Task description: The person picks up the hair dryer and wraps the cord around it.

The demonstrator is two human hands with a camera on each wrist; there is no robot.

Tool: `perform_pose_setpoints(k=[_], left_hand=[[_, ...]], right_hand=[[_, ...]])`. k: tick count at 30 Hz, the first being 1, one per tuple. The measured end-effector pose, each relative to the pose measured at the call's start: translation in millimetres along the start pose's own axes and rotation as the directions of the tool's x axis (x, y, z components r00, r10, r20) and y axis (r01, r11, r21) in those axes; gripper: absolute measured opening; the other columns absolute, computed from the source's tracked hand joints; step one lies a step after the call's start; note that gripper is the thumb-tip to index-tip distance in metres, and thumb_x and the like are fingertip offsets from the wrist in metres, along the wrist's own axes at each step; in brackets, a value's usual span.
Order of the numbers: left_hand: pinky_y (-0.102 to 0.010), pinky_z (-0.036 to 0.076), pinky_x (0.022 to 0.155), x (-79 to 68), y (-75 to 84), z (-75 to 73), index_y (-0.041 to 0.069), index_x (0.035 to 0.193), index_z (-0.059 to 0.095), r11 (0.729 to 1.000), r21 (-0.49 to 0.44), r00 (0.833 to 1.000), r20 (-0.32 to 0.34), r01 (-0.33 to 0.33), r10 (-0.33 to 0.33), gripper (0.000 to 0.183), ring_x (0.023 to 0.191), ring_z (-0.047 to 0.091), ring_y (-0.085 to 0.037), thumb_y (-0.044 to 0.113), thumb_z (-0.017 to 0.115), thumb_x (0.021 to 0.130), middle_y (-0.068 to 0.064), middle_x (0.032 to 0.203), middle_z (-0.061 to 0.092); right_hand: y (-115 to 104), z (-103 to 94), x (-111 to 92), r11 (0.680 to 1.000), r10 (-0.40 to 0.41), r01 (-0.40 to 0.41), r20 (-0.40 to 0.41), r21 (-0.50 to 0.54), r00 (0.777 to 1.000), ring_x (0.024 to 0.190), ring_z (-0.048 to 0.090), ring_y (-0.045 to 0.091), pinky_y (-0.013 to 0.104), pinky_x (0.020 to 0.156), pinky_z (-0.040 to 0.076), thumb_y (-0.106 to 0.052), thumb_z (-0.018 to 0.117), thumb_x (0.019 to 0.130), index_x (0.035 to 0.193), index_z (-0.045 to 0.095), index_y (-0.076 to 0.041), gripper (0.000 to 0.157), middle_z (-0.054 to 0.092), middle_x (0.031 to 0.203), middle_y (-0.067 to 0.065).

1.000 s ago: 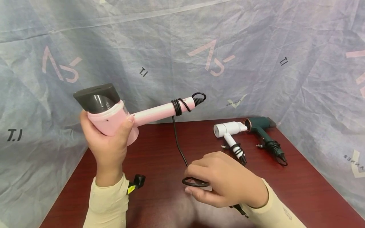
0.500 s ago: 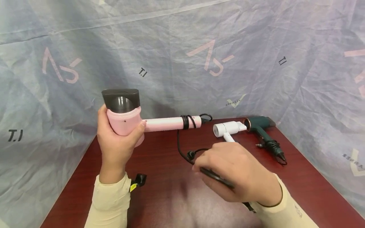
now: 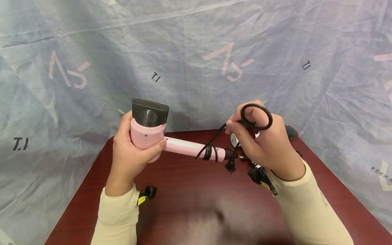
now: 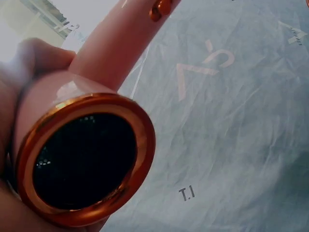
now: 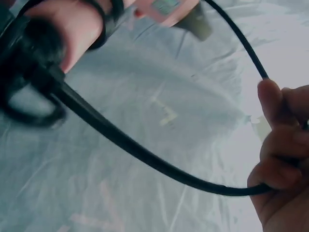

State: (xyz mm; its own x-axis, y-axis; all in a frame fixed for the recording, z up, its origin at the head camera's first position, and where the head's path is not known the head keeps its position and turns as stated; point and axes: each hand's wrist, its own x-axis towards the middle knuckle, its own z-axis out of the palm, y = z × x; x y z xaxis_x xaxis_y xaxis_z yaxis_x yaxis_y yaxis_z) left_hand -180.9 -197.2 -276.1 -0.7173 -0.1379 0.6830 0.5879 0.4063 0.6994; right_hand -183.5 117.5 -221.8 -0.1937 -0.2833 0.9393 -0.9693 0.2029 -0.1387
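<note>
My left hand (image 3: 130,154) grips the head of a pink hair dryer (image 3: 147,136), its black nozzle (image 3: 149,114) pointing up. The handle (image 3: 183,146) reaches to the right, with black cord coiled round its lower end. In the left wrist view the dryer's coppery rear rim (image 4: 146,140) faces the camera. My right hand (image 3: 269,143) pinches the black cord (image 3: 214,137), which runs up from the coil; a loop of it stands out from the fingers. The right wrist view shows the cord (image 5: 145,154) bowing between handle end and hand. A black plug (image 3: 230,166) hangs by the handle's end.
Behind my right hand lie a white hair dryer (image 3: 234,140) and a dark green one (image 3: 291,131), both mostly hidden. All stands over a dark red table (image 3: 183,200), with a grey printed cloth (image 3: 196,68) hanging behind and at the sides.
My right hand has risen with the cord, from low over the table to above the handle's end. The left hand has moved right with the dryer, whose handle now slants down to the right.
</note>
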Motion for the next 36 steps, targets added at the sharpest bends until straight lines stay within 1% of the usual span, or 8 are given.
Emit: perform_pose_setpoints(k=[3,7,14,19,24,27,31,36], left_hand=[[-0.027,0.049,0.086,-0.6,9.4,-2.0,0.027,0.142,0.058,1.0,-0.002,1.0,0.014,0.0,0.0,0.089,0.095,0.061,-0.018,-0.001,0.092,0.065,0.003,0.113,0.067],[-0.027,0.049,0.087,-2.6,25.5,-5.0,0.024,0.142,0.059,1.0,-0.014,0.999,0.052,0.0,0.001,0.088,0.096,0.061,-0.018,-0.004,0.091,0.065,0.001,0.113,0.067],[-0.026,0.051,0.083,-6.1,37.4,-13.2,0.026,0.139,0.062,1.0,-0.009,0.99,0.144,0.001,0.0,0.087,0.093,0.062,-0.018,-0.005,0.092,0.063,0.002,0.111,0.069],[-0.029,0.053,0.084,-6.1,29.1,-15.5,0.021,0.137,0.063,0.995,-0.103,0.981,0.192,-0.009,0.028,0.086,0.095,0.063,-0.022,-0.005,0.094,0.061,-0.003,0.112,0.07],[-0.029,0.054,0.084,-6.2,20.2,-15.5,0.01,0.136,0.062,0.972,-0.235,0.976,0.203,-0.029,0.079,0.086,0.094,0.063,-0.027,-0.008,0.094,0.058,-0.013,0.111,0.069],[-0.03,0.055,0.086,-6.6,20.0,-16.0,0.005,0.135,0.061,0.952,-0.302,0.976,0.194,-0.037,0.099,0.086,0.095,0.064,-0.028,-0.012,0.092,0.057,-0.016,0.111,0.069],[-0.031,0.055,0.086,-7.2,20.7,-16.4,-0.002,0.134,0.06,0.929,-0.367,0.98,0.156,-0.059,0.124,0.084,0.095,0.065,-0.029,-0.017,0.088,0.056,-0.017,0.111,0.069],[-0.033,0.055,0.087,-5.1,21.8,-13.5,-0.008,0.129,0.058,0.894,-0.435,0.984,0.084,-0.106,0.158,0.078,0.096,0.065,-0.03,-0.02,0.084,0.057,-0.02,0.11,0.068]], right_hand=[[10.4,-2.0,-1.2,0.997,0.052,-0.051,0.016,-0.058,0.999,0.075,0.06,0.007,0.016,0.067,0.045,-0.004,0.067,0.095,0.089,0.059,0.006,0.014,0.066,0.082,0.004],[20.5,-7.1,-5.3,0.976,0.115,-0.095,0.09,-0.196,0.989,0.064,0.046,0.002,0.014,0.06,0.037,-0.004,0.068,0.095,0.089,0.058,0.0,0.012,0.058,0.081,0.0],[29.1,-10.3,-9.1,0.932,0.141,-0.053,0.224,-0.358,0.964,0.058,0.041,0.0,0.016,0.058,0.035,-0.017,0.075,0.095,0.088,0.059,-0.011,0.018,0.052,0.075,-0.009],[39.2,-3.7,-15.3,0.933,0.131,-0.038,0.24,-0.358,0.962,0.056,0.033,0.002,0.019,0.056,0.029,-0.021,0.078,0.093,0.089,0.06,-0.013,0.02,0.04,0.068,-0.009],[51.7,4.7,-29.6,0.945,0.189,-0.107,0.25,-0.308,0.949,0.054,0.03,0.0,0.019,0.055,0.028,-0.023,0.076,0.095,0.091,0.059,-0.016,0.019,0.037,0.064,-0.012],[55.2,9.0,-38.8,0.94,0.273,-0.201,0.257,-0.274,0.927,0.053,0.029,0.002,0.02,0.055,0.031,-0.026,0.074,0.097,0.095,0.058,-0.02,0.017,0.034,0.062,-0.012],[56.8,15.7,-50.1,0.91,0.397,-0.341,0.26,-0.234,0.88,0.054,0.03,0.006,0.023,0.055,0.035,-0.031,0.07,0.1,0.098,0.058,-0.024,0.014,0.033,0.062,-0.008],[59.4,24.4,-59.9,0.876,0.477,-0.433,0.257,-0.212,0.84,0.056,0.033,0.007,0.024,0.056,0.036,-0.036,0.067,0.102,0.096,0.058,-0.023,0.016,0.04,0.065,-0.007]])
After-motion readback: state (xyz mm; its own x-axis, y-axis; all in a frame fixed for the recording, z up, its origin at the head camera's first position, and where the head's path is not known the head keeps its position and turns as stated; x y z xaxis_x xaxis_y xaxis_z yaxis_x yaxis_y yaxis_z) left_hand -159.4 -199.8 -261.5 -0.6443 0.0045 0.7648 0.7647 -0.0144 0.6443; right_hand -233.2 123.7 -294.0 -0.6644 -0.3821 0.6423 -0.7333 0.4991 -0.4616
